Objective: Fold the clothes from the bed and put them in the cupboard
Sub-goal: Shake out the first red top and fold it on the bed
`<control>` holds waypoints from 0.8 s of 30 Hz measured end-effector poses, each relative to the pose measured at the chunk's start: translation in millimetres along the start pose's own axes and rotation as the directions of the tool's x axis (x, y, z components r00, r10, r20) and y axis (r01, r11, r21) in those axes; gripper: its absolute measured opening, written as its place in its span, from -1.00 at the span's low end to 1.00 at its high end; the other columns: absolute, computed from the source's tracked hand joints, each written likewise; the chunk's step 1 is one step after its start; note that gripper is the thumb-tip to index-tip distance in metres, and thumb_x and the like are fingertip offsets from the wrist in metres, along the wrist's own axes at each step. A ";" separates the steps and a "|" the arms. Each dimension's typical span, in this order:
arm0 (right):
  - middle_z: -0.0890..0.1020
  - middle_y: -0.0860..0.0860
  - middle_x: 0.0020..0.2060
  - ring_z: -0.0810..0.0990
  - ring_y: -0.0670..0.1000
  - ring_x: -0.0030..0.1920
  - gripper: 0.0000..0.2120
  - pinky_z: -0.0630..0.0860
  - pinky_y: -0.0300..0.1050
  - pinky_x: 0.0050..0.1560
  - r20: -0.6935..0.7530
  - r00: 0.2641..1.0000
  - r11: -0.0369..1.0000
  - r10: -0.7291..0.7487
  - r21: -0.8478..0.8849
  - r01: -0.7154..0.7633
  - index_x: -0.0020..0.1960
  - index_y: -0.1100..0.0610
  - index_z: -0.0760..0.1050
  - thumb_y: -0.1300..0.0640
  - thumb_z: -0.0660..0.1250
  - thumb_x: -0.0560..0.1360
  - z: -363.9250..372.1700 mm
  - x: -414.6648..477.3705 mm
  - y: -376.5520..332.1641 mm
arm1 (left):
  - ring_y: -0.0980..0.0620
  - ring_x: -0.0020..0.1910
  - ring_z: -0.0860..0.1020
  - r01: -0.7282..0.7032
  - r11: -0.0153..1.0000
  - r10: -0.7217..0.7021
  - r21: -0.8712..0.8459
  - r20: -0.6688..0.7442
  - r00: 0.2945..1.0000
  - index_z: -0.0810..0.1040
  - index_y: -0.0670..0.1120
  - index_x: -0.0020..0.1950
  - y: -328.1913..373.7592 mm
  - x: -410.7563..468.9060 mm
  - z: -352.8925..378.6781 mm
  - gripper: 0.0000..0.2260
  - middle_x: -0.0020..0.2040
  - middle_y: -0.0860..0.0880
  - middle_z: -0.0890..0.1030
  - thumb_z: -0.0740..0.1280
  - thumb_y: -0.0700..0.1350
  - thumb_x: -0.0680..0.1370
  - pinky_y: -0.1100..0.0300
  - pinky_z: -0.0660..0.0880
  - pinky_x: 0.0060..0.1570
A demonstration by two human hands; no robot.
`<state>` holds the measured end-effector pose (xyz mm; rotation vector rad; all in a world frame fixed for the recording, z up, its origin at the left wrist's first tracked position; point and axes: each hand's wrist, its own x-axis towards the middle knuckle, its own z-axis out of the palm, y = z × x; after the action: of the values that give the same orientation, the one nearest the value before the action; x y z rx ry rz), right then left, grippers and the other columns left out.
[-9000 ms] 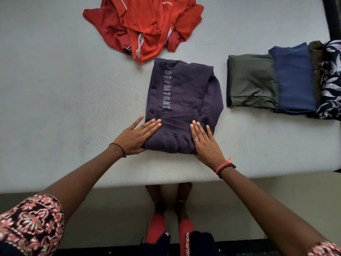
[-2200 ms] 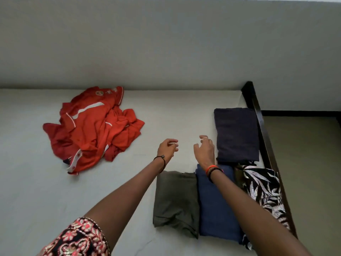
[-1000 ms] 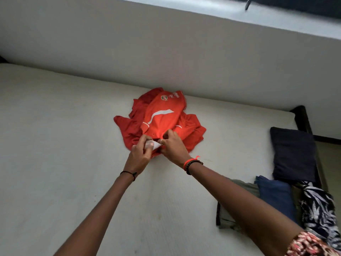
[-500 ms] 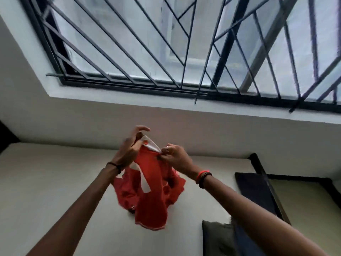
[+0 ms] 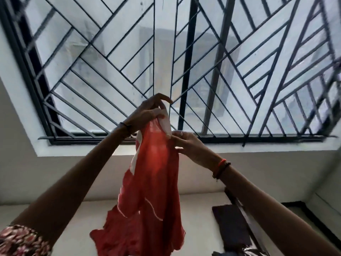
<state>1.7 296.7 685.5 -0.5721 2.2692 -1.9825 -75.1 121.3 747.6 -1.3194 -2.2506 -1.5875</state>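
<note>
Risk of slipping: pinching just tiny bits of the red shirt (image 5: 156, 182) with left hand (image 5: 147, 111) and right hand (image 5: 190, 146), dangling it over the bed (image 5: 198, 218) below the hands.

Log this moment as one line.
stage: shirt held up, unfolded | left hand: pinches shirt top | right hand: pinches shirt top | shirt: hangs over bed | dark garment: folded, on bed
</note>
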 end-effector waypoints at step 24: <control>0.67 -0.04 -0.28 0.65 -0.09 -0.25 -0.86 0.58 -0.22 -0.20 -0.199 0.972 0.974 -0.122 0.163 0.156 -0.09 0.20 0.56 0.37 0.27 0.51 -86.4 -65.8 -23.1 | 0.04 -0.06 0.51 -0.024 0.995 0.002 0.098 0.219 0.976 0.52 -0.07 0.12 54.3 72.3 64.8 -0.74 -0.04 -0.10 0.53 0.34 -0.14 0.44 0.20 0.49 -0.08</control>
<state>42.4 397.1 709.7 -0.5635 2.1728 -2.3708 -58.2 220.7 794.6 -1.5453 -2.4032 -1.3651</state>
